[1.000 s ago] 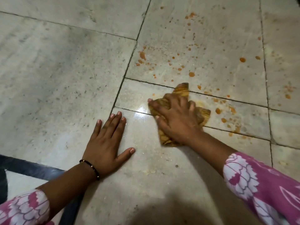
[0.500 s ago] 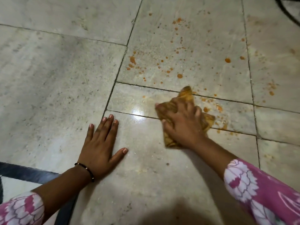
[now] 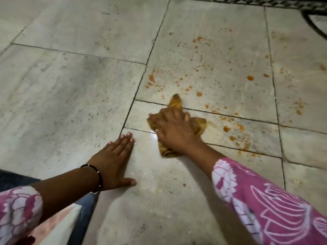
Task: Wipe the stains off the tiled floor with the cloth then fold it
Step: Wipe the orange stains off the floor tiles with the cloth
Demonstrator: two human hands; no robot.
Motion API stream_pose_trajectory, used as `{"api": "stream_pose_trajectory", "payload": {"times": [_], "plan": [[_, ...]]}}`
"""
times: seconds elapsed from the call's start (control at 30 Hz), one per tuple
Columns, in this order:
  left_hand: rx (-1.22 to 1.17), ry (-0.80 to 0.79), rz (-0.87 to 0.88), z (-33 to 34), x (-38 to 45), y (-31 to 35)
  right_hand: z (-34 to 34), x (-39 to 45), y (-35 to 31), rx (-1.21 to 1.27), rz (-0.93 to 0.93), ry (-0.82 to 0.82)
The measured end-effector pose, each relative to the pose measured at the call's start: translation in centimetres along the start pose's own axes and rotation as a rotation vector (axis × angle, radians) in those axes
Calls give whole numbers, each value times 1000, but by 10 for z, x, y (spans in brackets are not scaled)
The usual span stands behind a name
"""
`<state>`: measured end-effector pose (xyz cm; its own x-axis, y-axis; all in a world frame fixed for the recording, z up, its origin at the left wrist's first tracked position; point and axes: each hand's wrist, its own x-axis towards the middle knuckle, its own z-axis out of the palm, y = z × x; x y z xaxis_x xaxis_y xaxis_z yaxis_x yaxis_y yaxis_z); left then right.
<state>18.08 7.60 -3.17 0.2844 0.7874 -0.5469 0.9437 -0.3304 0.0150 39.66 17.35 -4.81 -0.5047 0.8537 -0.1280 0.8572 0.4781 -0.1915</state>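
on tiled floor (image 3: 70, 85) | right grip (image 3: 174, 131) presses cloth (image 3: 198, 123) | left grip (image 3: 113, 161) flat, holding nothing

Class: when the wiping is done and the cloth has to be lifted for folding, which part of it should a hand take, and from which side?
Take the pointed corner of the cloth, coming from the far side. It sticks out flat past the right hand, which presses the bunched middle. The left hand lies flat on the tiled floor, so it seems free to pinch it.
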Motion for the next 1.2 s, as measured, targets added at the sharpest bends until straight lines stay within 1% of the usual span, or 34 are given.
{"api": "stream_pose_trajectory", "payload": {"times": [0.03, 0.1, 0.13, 0.2, 0.27, 0.33, 0.4, 0.43, 0.47, 0.5, 0.57, 0.63, 0.7, 0.73, 0.8, 0.87, 0.93, 1.0, 1.03, 1.1, 1.2], "plan": [[-3, -2, 10, 0, 0, 0, -3, -6, 17, 21, 101, 45], [-28, 16, 18, 3, 0, -2, -3, -37, 45, -27, 254, 189], [-33, 19, 25, 5, 0, -1, 2, -58, 49, -52, 320, 232], [-35, 8, 23, 9, 0, -1, 16, -89, 25, -66, 396, 242], [-41, -13, 0, 5, -5, 1, 26, -100, -13, -28, 391, 246], [27, -63, 1, -3, -6, 1, 29, -93, -35, -13, 300, 264], [72, -114, 1, -9, -13, 2, 29, -81, -29, -17, 146, 229], [64, -93, -2, -10, -12, 4, 27, -78, -14, -34, 118, 211], [51, -38, -6, -10, -11, 4, 23, -75, 3, -43, 134, 214], [57, 40, 14, -9, -8, 7, 18, -77, 22, -36, 198, 219], [100, 156, 87, -7, -1, 13, 11, -92, 52, -8, 372, 239], [82, 234, 160, -7, 5, 29, 9, -125, 75, -18, 505, 251], [45, 282, 224, -8, 10, 53, 10, -164, 81, -36, 570, 251], [31, 301, 249, -7, 13, 64, 13, -181, 72, -50, 587, 247], [26, 301, 291, -3, 21, 82, 24, -200, 41, -103, 559, 221], [37, 297, 330, 0, 32, 93, 27, -198, 16, -110, 457, 184], [61, 301, 373, -2, 46, 95, 26, -183, 20, -100, 337, 159], [117, 296, 433, -9, 61, 93, 19, -164, 47, -82, 297, 115], [143, 283, 470, -13, 67, 91, 14, -156, 65, -73, 326, 102], [172, 267, 545, -18, 76, 88, 4, -150, 100, -48, 469, 62], [119, 275, 567, -16, 77, 88, -2, -162, 132, -75, 674, 127]]}}
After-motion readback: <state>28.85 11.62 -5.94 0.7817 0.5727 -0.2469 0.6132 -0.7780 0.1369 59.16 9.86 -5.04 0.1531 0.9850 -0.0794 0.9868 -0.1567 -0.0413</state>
